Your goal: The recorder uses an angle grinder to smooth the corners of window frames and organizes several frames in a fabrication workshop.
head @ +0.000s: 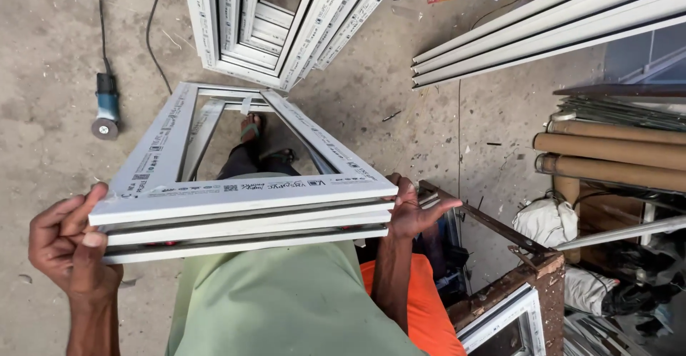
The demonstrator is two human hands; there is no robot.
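White plastic window frame (243, 199), rectangular, smooth; left hand (68, 245) and right hand (414, 209) clasp its ends; gritty concrete floor (43, 56).

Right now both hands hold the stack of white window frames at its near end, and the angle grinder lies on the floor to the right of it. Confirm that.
Not quite. The head view shows the left hand and right hand holding the stack of white window frames at its near end, but the angle grinder lies on the concrete floor to the left of it, not the right.

Smooth white plastic window frame (243, 192), rough matt concrete floor (400, 92), brown cardboard tubes (614, 149), worn wooden bench (547, 284).
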